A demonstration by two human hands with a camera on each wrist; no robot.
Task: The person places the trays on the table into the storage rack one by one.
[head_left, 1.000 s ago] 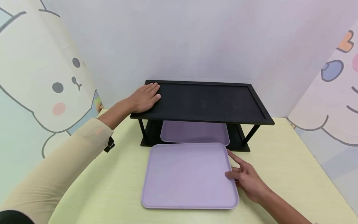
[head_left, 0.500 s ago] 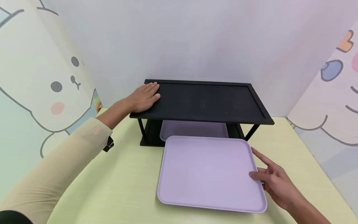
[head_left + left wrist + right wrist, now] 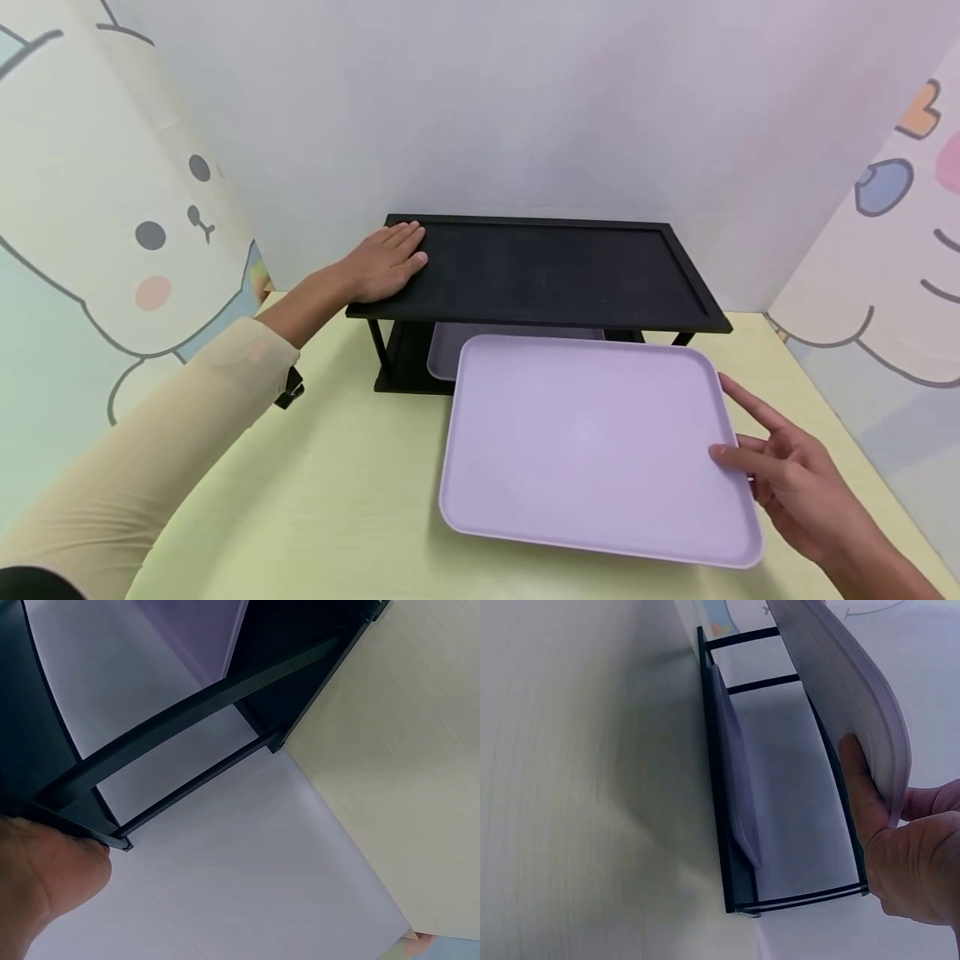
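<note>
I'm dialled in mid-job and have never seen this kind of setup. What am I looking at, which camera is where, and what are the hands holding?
No machine here: a person works with bare hands. The wide picture comes from a camera on the head, looking down at a pale yellow table. The other two come from cameras on each wrist. A black two-level shelf stands at the back. The left hand rests flat on its top. The right hand grips the right edge of a lilac tray, raised off the table with the thumb underneath, as the right wrist view shows. A second lilac tray lies on the lower level.
</note>
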